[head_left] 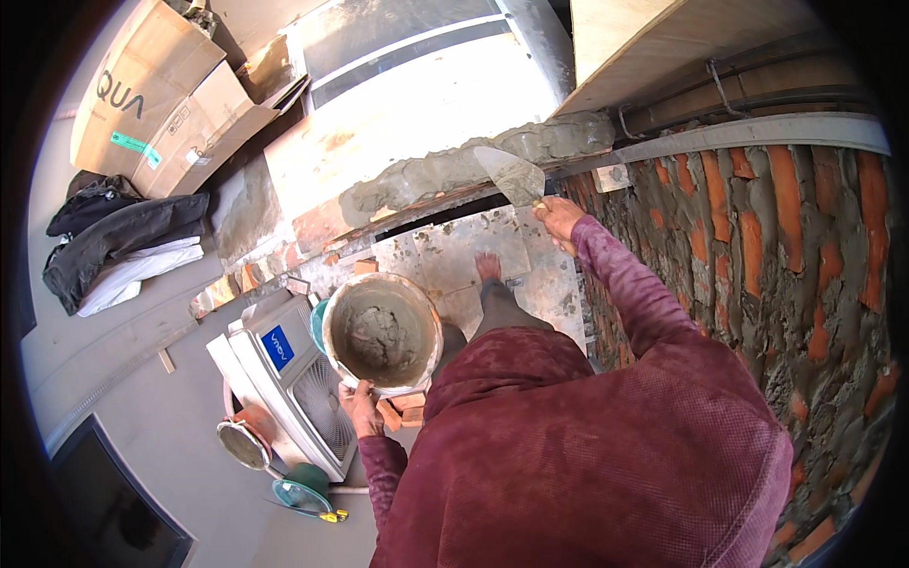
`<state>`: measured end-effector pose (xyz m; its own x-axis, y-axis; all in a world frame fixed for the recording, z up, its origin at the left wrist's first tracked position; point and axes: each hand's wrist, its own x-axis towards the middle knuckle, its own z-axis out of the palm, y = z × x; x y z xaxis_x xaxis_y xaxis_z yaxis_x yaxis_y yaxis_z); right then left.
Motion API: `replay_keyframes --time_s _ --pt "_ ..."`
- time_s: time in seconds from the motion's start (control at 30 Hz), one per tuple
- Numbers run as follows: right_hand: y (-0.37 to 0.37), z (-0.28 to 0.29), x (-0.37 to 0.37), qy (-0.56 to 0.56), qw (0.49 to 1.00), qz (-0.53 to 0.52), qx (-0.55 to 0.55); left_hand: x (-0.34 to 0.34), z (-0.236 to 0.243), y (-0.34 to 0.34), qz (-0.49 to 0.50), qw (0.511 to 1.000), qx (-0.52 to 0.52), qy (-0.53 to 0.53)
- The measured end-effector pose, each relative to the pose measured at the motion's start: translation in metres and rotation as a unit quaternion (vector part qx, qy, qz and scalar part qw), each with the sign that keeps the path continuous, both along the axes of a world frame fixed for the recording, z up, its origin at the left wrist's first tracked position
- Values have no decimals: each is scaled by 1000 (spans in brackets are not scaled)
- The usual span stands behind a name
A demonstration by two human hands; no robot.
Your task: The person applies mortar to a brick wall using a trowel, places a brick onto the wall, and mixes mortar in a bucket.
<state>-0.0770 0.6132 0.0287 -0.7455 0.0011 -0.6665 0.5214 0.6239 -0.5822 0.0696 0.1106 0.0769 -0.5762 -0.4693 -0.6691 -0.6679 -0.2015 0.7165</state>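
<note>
The right hand [559,218] is clenched round the handle of a trowel [514,175], whose steel blade lies flat against the band of wet mortar [454,170] spread along the top edge of the low wall, close to the corner where it meets the red brick wall [786,246]. The left hand [360,402] grasps the near rim of a round mortar pan [382,333], held level out to the side with a grey heap of mix in its bottom. The step in hand looks like bedding and smoothing mortar on the wall top. The next move probably calls for a steady, flat draw of the blade along the band, keeping the pan level so nothing slops out. Below the pan stands a white air-conditioner unit [303,379]; flattened cardboard boxes [156,95] and a pile of dark clothes [118,237] lie well apart at the far left corner of the floor.
</note>
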Motion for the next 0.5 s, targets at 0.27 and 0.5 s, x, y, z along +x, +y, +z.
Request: replay_keyframes --time_s 0.27,0.5 --pt "38 6 1 -113 984 -132 -46 -1 2 -2 -5 1000 -13 -11" --pt "82 -20 25 -131 965 -196 -110 0 13 -8 -8 1000 -20 -10"
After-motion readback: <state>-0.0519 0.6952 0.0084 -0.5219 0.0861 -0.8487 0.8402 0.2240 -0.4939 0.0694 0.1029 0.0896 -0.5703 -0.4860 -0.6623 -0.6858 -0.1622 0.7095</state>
